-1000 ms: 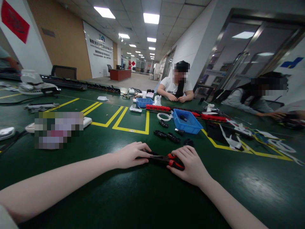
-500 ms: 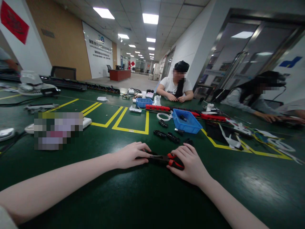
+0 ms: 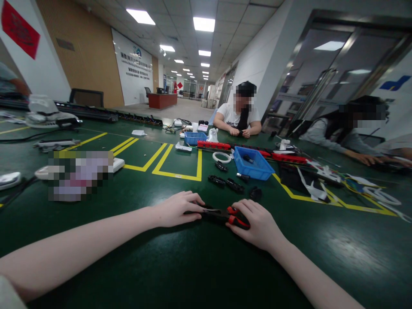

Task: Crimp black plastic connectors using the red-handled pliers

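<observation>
A pair of pliers with red and black handles lies on the green table between my hands. My left hand rests over the black jaw end, fingers curled around it. My right hand covers the red handle end, fingers bent down on it. Just beyond lie small black parts and a further black piece.
A blue bin, a white ring, a smaller blue bin and red strips lie further back. White and black scraps lie to the right. Two people sit at the far side. A white device stands left.
</observation>
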A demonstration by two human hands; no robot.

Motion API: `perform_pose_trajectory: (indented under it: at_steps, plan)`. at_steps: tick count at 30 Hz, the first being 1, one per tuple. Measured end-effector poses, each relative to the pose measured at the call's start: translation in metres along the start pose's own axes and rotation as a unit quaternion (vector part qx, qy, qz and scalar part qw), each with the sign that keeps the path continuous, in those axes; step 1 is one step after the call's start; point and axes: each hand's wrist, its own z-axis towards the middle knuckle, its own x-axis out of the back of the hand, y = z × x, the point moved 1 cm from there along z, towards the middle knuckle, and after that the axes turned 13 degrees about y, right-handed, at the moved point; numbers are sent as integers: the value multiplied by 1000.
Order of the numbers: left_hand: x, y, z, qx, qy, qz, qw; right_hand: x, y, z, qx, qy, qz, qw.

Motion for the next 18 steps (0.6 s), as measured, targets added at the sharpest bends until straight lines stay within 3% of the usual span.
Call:
perform_pose_trajectory:
  at_steps: [10,18]
  plan:
    - [1,1,0,-6,6,-6,1000,-1,1,-2,6,3,-16,1000]
    - [1,0,0,5,-3,-6,1000,1,-1,-2,-57,-34,47,997]
